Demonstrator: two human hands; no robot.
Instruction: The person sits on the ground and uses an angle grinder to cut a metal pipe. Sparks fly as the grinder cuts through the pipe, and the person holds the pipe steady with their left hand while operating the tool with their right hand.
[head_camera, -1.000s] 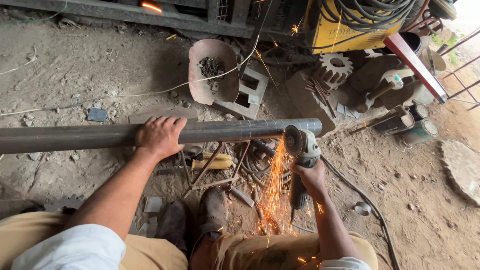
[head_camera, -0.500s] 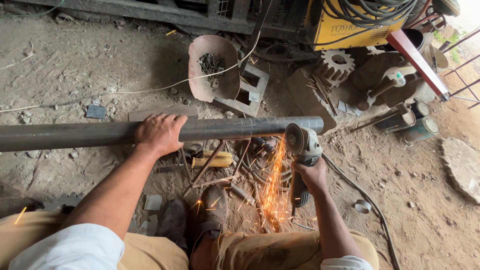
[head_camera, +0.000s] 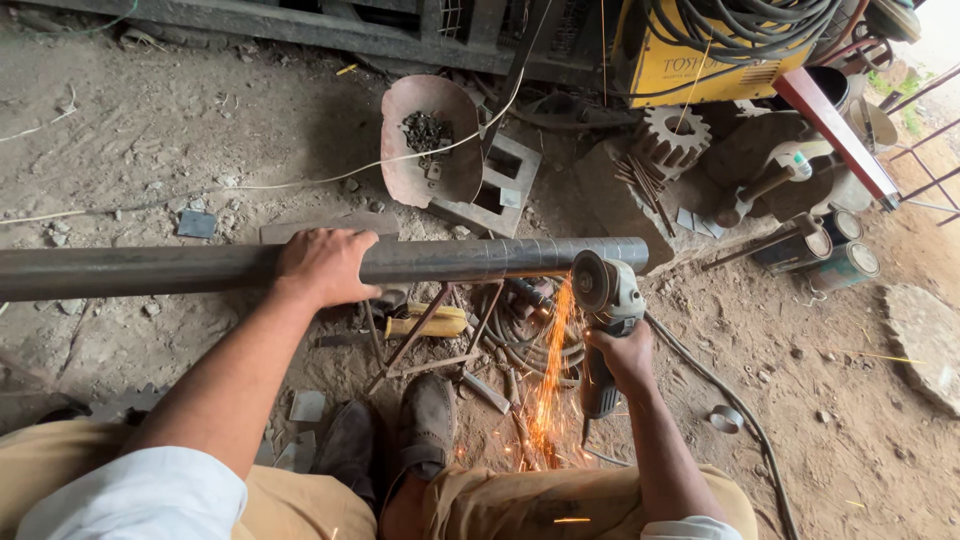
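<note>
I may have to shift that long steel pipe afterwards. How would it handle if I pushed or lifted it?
The pipe is round and smooth, so it would probably roll if pushed; the left hand presses on top of it. It runs long and straight with no sag, so likely stiff and heavy. The end by the grinder throws sparks, so it may be hot.

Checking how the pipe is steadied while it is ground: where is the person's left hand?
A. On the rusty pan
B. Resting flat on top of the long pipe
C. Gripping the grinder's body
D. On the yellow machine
B: the left hand lies over the pipe, while the right hand holds the grinder.
</note>
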